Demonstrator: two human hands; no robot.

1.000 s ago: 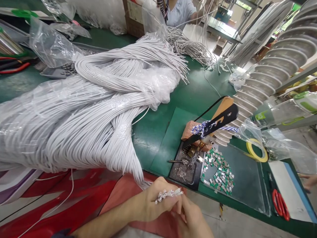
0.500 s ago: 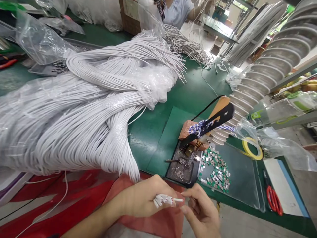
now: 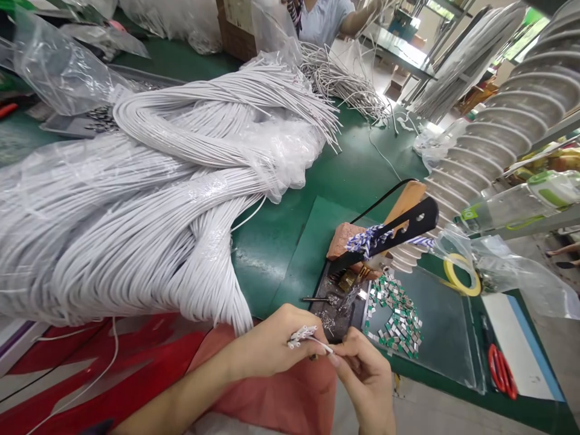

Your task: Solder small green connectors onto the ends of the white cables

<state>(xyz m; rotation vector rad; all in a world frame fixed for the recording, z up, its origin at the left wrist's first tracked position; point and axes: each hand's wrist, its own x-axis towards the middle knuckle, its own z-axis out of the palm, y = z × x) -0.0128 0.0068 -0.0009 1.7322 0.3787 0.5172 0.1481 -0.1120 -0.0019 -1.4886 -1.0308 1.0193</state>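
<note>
Evidently early in the work, the left hand (image 3: 272,347) clasps a small clutch of wire ends (image 3: 302,335) at the bench edge, the right hand (image 3: 362,374) pinches one wire from it, and the great wire bundle (image 3: 149,211) lies unworked beside the chips (image 3: 399,317).

Daylit workshop, green workbench (image 3: 281,241), metal racks (image 3: 453,48) behind.

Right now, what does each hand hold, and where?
Left hand grips a small bunch of white wires near their ends; right hand pinches one wire's end.
</note>
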